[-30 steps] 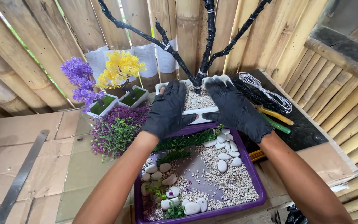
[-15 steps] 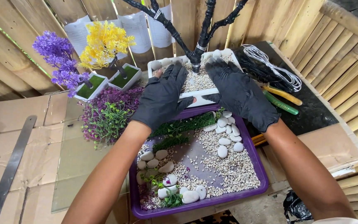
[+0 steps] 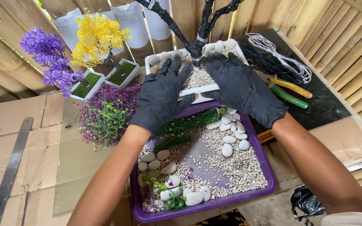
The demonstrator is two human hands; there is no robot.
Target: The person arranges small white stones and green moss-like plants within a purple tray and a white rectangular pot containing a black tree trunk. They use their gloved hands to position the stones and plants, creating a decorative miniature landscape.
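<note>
1. Left hand (image 3: pixel 161 97), black glove, centre of frame: fingers spread flat, palm down over the near left part of the white rectangular pot (image 3: pixel 197 86); gripping nothing.
2. Right hand (image 3: pixel 243 88), black glove, just right of centre: fingers spread, palm resting on the near right part of the same pot.
3. White rectangular pot, upper centre: filled with pale gravel, white stones along the far rim. A dark wire-wrapped trunk (image 3: pixel 197 44) rises from it between the two hands.
4. Purple tray (image 3: pixel 269 184), lower centre, directly below the pot: holds gravel, white pebbles (image 3: pixel 228 150), green strips.
5. Upper left: purple flower tree (image 3: pixel 47 56) and yellow flower tree (image 3: pixel 97 37) in small white pots.
6. Upper right: coil of white wire (image 3: pixel 279 58), pliers (image 3: pixel 290 88).
</note>
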